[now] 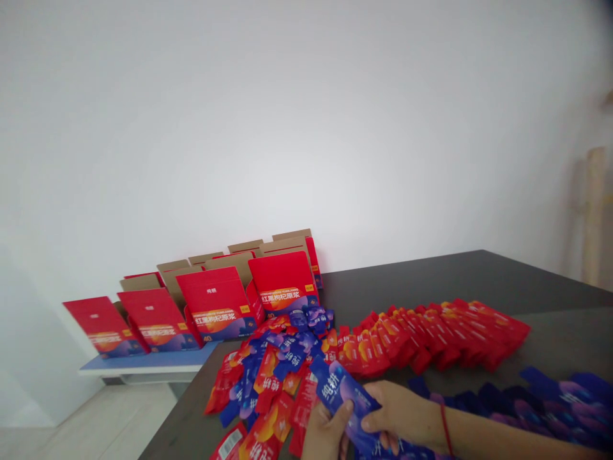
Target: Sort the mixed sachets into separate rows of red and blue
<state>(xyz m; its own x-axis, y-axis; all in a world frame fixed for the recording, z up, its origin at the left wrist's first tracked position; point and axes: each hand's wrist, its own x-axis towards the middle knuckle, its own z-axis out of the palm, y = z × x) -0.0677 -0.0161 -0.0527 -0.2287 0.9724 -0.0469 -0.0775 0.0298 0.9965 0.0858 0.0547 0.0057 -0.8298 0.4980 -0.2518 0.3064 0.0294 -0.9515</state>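
Note:
A blue pouch (338,390) with white lettering is held up at the bottom centre, tilted. My left hand (325,429) grips its lower left side, thumb across the front. On its right edge my right hand (400,414) is closed, with a red string round the wrist. Whether a second pouch lies behind it I cannot tell. Just left of my hands lies a mixed heap of red pouches (268,377) and blue pouches (293,348). Under my right forearm, more blue pouches (507,402) lie overlapped in a row, partly hidden by the arm.
Beyond my hands a row of overlapped red pouches (431,335) stretches over the dark table (412,280). Open red cartons (220,303) with raised flaps stand in rows at the left, several on a blue-topped bench (143,362). A white wall (287,128) rises behind.

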